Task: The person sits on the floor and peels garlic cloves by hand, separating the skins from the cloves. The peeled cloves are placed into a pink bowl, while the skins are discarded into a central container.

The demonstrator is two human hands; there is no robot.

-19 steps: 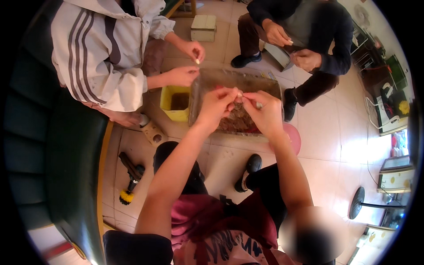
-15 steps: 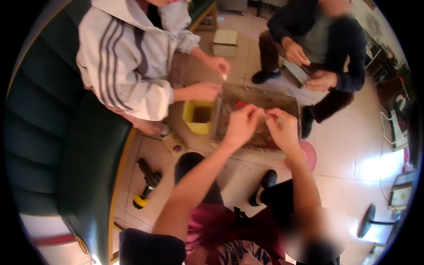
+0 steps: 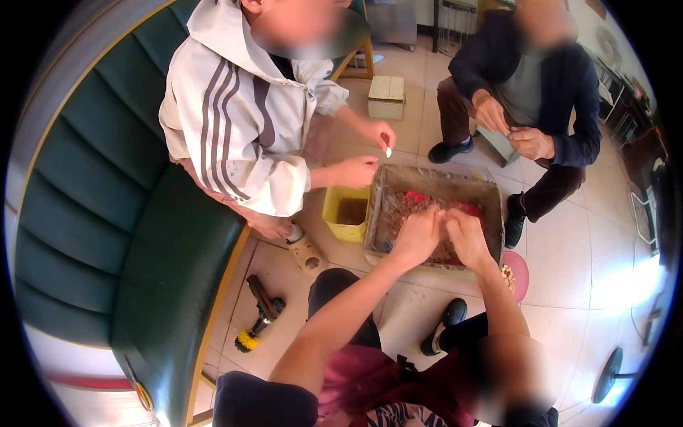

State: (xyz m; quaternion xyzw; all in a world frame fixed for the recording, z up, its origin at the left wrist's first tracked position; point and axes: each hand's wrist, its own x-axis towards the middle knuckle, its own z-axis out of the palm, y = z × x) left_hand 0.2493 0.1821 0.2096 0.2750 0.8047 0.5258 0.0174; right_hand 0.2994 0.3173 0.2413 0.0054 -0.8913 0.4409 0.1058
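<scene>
Above a grimy, brownish rectangular bin [image 3: 441, 182], left hand [image 3: 418, 236] and right hand [image 3: 467, 238], fingers [image 3: 432, 216] pinched closed, anything gripped indiscernible.

Left hand [image 3: 418, 238] and right hand [image 3: 467, 243] are held together at the fingertips above a bin [image 3: 435, 182]; any item between is hidden. Red scraps [image 3: 416, 197] are contained in the bin. A yellow bucket [image 3: 346, 232] is placed beside it. Pale pieces [image 3: 507, 277] are held on a pink plate [image 3: 522, 276].
</scene>
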